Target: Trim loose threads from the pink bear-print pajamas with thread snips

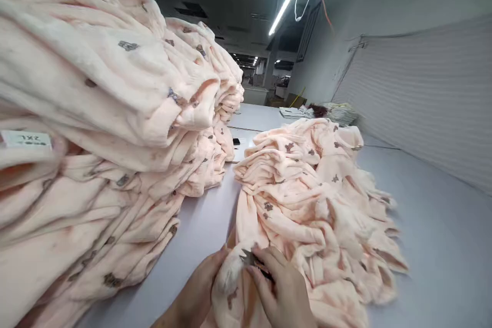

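At the bottom middle, my left hand [202,284] grips the edge of a pale pink plush garment [231,279] with brown printed figures. The fabric bulges up beside the fingers and shows a whitish patch. My right hand [282,284] is closed around small dark thread snips [258,262]. Their pointed metal blades face left and touch or nearly touch the fluffy cloth between my hands. The garment lies against a loose heap of the same pink plush clothes [303,200] on the table. Part of the snips is hidden inside my right hand.
A tall stack of pink plush garments [96,77] rises on the left, with a white size label [26,139] near its edge. The pale table [434,246] runs back to a dark phone-like object [236,141] and folded cloths [340,113]. A whitish sheet [426,92] hangs at right.
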The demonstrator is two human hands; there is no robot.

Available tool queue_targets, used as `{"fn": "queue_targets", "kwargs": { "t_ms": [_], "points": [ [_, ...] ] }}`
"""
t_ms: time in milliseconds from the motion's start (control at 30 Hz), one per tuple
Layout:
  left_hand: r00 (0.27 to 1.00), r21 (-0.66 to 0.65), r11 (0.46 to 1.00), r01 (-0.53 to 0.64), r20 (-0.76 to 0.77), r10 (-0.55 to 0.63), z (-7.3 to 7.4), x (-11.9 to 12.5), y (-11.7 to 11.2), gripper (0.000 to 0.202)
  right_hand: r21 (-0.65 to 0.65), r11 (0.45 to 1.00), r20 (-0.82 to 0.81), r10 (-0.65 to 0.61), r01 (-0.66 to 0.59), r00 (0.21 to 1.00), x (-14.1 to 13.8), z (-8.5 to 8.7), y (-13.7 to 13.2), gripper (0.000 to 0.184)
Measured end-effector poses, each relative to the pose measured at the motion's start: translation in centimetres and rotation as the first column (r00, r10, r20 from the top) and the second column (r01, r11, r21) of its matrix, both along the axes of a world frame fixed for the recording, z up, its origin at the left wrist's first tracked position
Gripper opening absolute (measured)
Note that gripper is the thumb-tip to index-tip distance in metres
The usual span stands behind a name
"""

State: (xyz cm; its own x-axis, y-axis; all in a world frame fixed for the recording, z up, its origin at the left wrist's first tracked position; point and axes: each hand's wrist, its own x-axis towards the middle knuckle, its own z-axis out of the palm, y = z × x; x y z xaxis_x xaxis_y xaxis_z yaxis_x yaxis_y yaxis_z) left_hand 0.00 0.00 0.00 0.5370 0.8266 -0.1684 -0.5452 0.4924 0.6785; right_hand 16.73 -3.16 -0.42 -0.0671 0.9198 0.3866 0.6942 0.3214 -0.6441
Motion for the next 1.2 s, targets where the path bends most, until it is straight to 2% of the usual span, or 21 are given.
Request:
{"fn": "queue_targets", "kwargs": {
  "t_ms": [167,400,500,700,833,1067,1200],
  "points": [
    [0.994,-0.028,0.999,-0.023,-0.104,0.02,-0.3,-0.5,-0.4,0.04,-0.034,0.999,-0.071,-0.013,0.011,0.997,0.8,0.2,0.1,0.023],
    [0.999,0.007,0.999,0.046,0.014,-0.046,1.2,0.6,-0.7,0.036,0.025,0.998,-0.057,-0.054,0.056,0.997,0.7,-0.3,-1.0,0.02],
    [0.998,0.0,0.999,0.043,0.052,-0.043,0.8,0.9,-0.7,0.032,-0.027,0.995,-0.154,-0.102,0.099,0.983,1.3,-0.8,-1.0,0.021],
    [0.997,-0.061,0.997,0.051,0.061,-0.047,-0.4,1.3,-0.6,0.031,-0.188,0.979,-0.309,-0.134,0.078,0.942,2.0,-1.0,-0.4,0.023],
    [0.998,-0.062,0.998,0.032,0.054,-0.029,-0.5,1.5,-0.5,0.031,-0.182,0.982,-0.375,-0.12,0.053,0.919,1.6,-0.7,0.3,0.021],
    [0.985,-0.103,0.984,0.145,0.11,-0.134,-0.1,1.2,-0.4,0.038,-0.151,0.986,-0.36,-0.118,0.066,0.926,1.9,-1.0,0.0,0.022],
    [0.99,0.008,0.99,0.139,0.015,-0.139,0.1,0.9,-0.3,0.045,-0.074,0.996,-0.151,-0.069,0.059,0.986,1.7,-0.1,-1.1,0.024]
  ]
}}
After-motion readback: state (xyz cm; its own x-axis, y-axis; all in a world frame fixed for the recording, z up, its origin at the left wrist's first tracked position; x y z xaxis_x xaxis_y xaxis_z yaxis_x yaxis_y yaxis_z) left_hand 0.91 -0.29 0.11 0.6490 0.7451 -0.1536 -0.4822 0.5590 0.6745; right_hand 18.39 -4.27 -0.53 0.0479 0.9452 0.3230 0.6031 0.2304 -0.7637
